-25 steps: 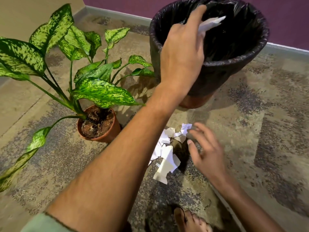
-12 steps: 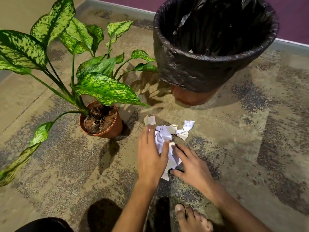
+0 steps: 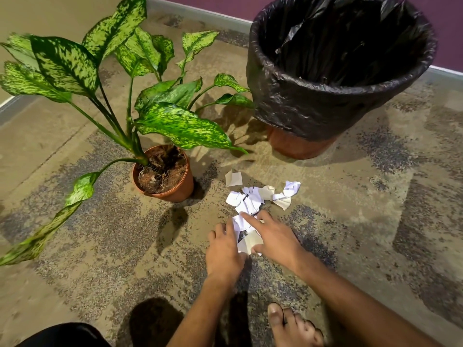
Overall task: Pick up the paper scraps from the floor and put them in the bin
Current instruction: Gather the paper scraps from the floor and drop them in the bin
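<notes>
Mottled tan and grey floor (image 3: 375, 221) runs up to a purple wall, with a potted plant (image 3: 162, 171) on one side and a bin (image 3: 325, 116) lined with a black bag standing just beyond it. Between the two, close to the person's feet, lies a loose heap of white paper scraps (image 3: 253, 199).

Both hands are down on the near end of that heap. From where I stand the left hand (image 3: 224, 249) has its fingers curled against the nearest scraps, seemingly gathering them, though I cannot tell whether it actually has a grip on any. The right hand (image 3: 275, 236) lies over the paper with its forefinger stretched out flat on a scrap and the other fingers relaxed, pressing rather than holding.

To do this step well I would say: sweep the scraps together between the two hands first, then pinch the bunch firmly so nothing flutters loose on the way to the bin. The outlying bits, one small square (image 3: 233, 179) near the plant pot and a crumpled piece (image 3: 292, 187) at the far right, look likely to be missed.

The heap has no clear front; its long axis runs roughly from the hands away toward the bin, slanting to the right
</notes>
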